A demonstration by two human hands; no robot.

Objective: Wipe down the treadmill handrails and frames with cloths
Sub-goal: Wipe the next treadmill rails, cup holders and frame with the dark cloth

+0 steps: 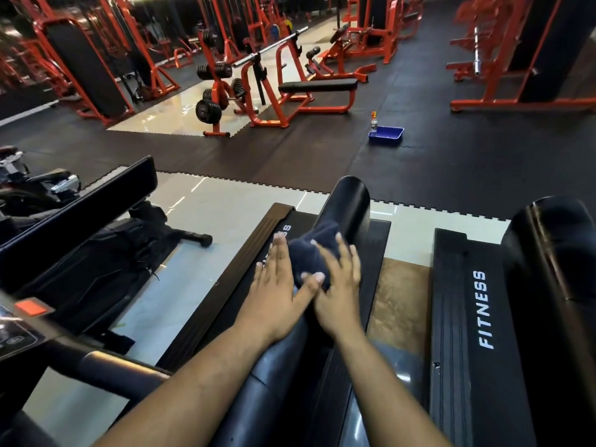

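Observation:
A thick black padded treadmill handrail [350,201] runs from the bottom middle up to the centre of the head view. A dark navy cloth [317,250] is draped over it. My left hand [277,285] lies flat with fingers stretched out along the left side of the rail, its thumb pressing on the cloth. My right hand [338,285] presses the cloth from the right, fingers spread over it. Below the rail lies the treadmill's black side frame [245,272] with white lettering.
A second treadmill's rail [554,259] and its frame marked FITNESS [483,311] stand to the right. A console edge [29,311] sits at left. On the black floor mats beyond are a blue tray [386,135] with a bottle [373,121], and orange weight benches [290,88].

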